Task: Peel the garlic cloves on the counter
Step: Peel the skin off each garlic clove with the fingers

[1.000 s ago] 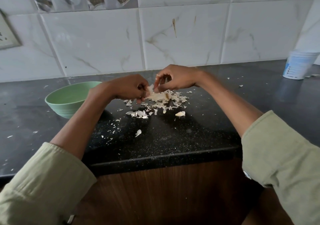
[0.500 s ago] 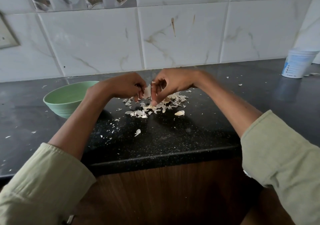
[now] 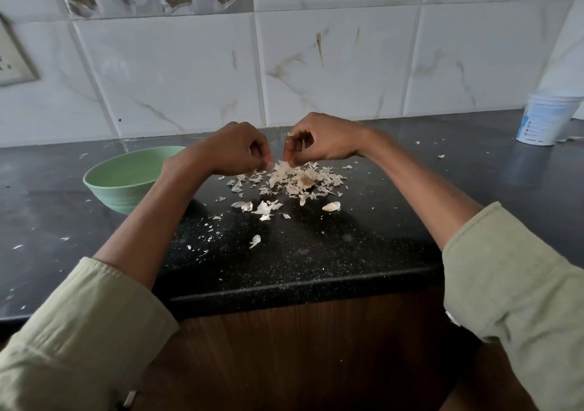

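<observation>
Over a heap of papery garlic skins (image 3: 295, 180) on the black counter (image 3: 284, 252), both hands hover close together. My right hand (image 3: 319, 140) pinches a small garlic clove (image 3: 288, 154) between thumb and fingertips; most of the clove is hidden. My left hand (image 3: 237, 150) has its fingers curled, and its fingertips pinch a bit of skin at the heap's left edge. A dry garlic root stub (image 3: 307, 181) lies in the heap. One loose clove (image 3: 331, 206) lies on the counter in front of the heap.
A pale green bowl (image 3: 126, 176) stands left of my left forearm. A white plastic cup (image 3: 546, 119) stands at the far right by the tiled wall (image 3: 189, 72). Skin flakes are scattered across the counter. The counter's front edge runs just below the forearms.
The hands have drawn slightly apart and risen a little over the heap. The right hand's fingers now pinch higher; skin bits have dropped onto the pile.
</observation>
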